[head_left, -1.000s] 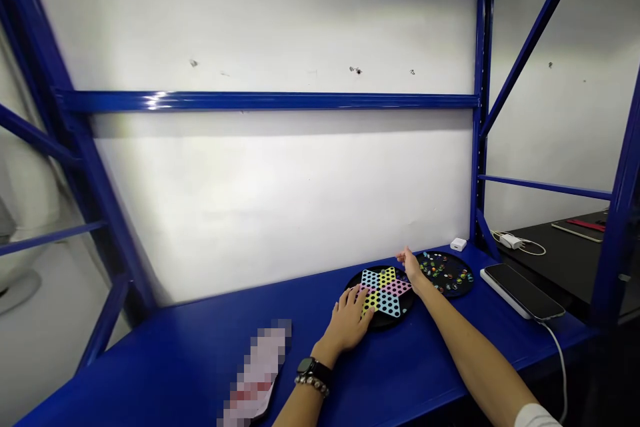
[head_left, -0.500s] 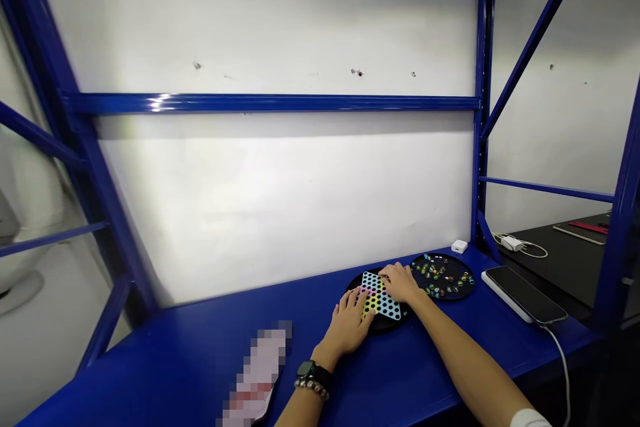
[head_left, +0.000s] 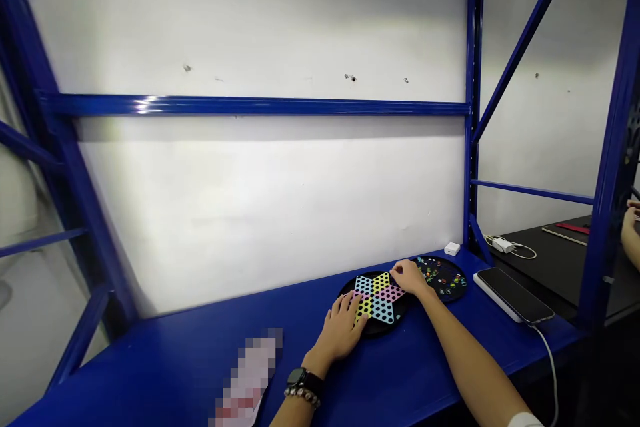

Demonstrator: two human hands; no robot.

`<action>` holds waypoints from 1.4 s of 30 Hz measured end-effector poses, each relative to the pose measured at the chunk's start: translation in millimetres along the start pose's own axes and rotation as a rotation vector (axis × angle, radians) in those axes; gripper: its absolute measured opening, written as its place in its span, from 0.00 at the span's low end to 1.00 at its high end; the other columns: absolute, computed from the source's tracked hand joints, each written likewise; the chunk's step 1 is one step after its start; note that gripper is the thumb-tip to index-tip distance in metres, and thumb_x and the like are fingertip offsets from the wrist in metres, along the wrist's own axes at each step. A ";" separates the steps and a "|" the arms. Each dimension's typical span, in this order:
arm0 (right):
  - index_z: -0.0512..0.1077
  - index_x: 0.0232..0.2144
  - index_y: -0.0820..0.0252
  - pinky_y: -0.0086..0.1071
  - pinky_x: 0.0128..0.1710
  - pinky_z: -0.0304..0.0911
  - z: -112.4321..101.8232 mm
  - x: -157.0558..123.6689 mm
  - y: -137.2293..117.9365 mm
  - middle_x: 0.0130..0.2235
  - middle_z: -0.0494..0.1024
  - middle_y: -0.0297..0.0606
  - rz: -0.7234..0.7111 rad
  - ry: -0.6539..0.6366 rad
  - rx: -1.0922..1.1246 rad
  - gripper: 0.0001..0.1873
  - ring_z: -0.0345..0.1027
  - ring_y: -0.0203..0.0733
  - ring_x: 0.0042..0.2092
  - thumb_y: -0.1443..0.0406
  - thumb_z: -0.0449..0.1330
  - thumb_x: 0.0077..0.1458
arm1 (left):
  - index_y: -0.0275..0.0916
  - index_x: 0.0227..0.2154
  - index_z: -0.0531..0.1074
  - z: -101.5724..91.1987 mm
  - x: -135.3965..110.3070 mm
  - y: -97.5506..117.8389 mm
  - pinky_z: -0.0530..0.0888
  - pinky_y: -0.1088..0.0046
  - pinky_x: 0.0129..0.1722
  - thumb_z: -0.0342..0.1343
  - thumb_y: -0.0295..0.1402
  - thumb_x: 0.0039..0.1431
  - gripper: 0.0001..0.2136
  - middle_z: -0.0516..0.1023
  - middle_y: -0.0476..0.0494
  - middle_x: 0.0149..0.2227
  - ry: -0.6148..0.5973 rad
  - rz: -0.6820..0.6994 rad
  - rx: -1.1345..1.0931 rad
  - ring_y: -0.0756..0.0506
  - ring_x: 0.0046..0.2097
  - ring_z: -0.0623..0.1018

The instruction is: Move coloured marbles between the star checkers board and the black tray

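A star-shaped Chinese checkers board (head_left: 377, 299) with coloured, holed points rests in a round black tray (head_left: 379, 329) on the blue shelf. My left hand (head_left: 342, 325) lies over the board's left side, its fingers spread and touching it. At the board's upper right edge is my right hand (head_left: 407, 275), with thumb and fingertips drawn together. Whether anything is between those fingertips is too small to tell. Just beyond the right hand, a second round black tray (head_left: 457, 294) holds many small coloured marbles (head_left: 440, 273), partly hidden by that hand.
A black phone (head_left: 515, 292) lies on a white slab with a cable to the right. Behind it sits a small white adapter (head_left: 452, 249). A blurred-out pinkish item (head_left: 249, 373) lies at the left front. Another person's hand (head_left: 631, 227) shows at the far right edge.
My right hand has lifted off the board's face to its upper right edge, its fingers now curled, uncovering more of the star. My left hand stays on the board. The view has shifted slightly right.
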State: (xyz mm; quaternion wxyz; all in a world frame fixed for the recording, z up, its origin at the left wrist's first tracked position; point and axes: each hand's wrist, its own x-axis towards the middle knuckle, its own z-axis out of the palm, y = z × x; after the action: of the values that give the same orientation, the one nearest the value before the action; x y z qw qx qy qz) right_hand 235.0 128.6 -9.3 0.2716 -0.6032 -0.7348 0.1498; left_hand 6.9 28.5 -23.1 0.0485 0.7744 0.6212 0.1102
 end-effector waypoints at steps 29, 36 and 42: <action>0.75 0.35 0.58 0.31 0.41 0.62 -36.4 11.0 86.4 0.40 0.82 0.42 0.250 -0.022 0.032 0.15 0.74 0.45 0.44 0.54 0.56 0.59 | 0.42 0.67 0.57 5.3 1.8 -3.5 0.57 0.48 0.66 0.38 0.46 0.68 0.28 0.55 0.40 0.70 0.002 0.014 -0.014 0.34 0.70 0.54; 0.75 0.32 0.57 0.32 0.39 0.62 -53.9 -2.5 61.9 0.40 0.81 0.41 0.261 0.093 -0.099 0.11 0.73 0.46 0.44 0.56 0.60 0.54 | 0.43 0.66 0.58 3.9 2.1 -2.0 0.57 0.48 0.66 0.39 0.46 0.68 0.28 0.55 0.40 0.70 -0.011 0.005 -0.017 0.34 0.70 0.53; 0.71 0.18 0.59 0.28 0.27 0.59 -62.0 -13.6 50.6 0.25 0.78 0.38 0.208 -0.233 -0.089 0.15 0.73 0.42 0.30 0.58 0.71 0.38 | 0.44 0.66 0.58 0.3 0.4 0.7 0.57 0.46 0.66 0.38 0.47 0.68 0.27 0.55 0.40 0.70 -0.015 0.004 -0.023 0.34 0.70 0.53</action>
State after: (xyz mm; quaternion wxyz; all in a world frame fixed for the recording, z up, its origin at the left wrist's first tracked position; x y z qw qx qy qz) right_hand 313.4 120.3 10.0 0.1407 -0.6661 -0.7006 0.2135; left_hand 7.8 28.7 -23.2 0.0618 0.7759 0.6178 0.1118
